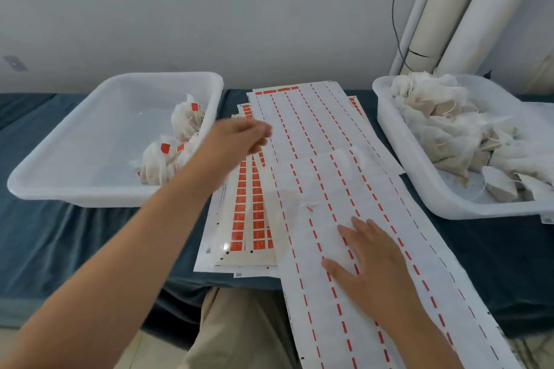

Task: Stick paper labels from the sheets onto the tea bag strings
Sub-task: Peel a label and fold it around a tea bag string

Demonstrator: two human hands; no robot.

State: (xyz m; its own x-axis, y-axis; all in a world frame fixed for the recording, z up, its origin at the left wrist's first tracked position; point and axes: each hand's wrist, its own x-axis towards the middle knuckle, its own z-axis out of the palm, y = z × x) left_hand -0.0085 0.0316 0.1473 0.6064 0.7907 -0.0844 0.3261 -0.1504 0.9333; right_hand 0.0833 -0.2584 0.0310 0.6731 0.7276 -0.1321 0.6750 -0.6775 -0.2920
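Observation:
Label sheets with red labels (248,213) lie in a stack at the table's middle, partly under long stripped backing sheets (317,135). My left hand (239,136) hovers blurred over the sheets, just right of the left tray (90,189), fingers relaxed and holding nothing I can see. Several tea bags with red labels (168,156) lie in that tray. My right hand (368,263) rests flat on the near backing sheet (329,323), fingers spread. A tray on the right (419,189) holds a heap of unlabelled tea bags (449,123).
A dark blue cloth (75,234) covers the table. White pipes (443,9) and a thin cable (395,9) run up the wall at the back right. My knees in beige trousers (239,323) sit under the front edge.

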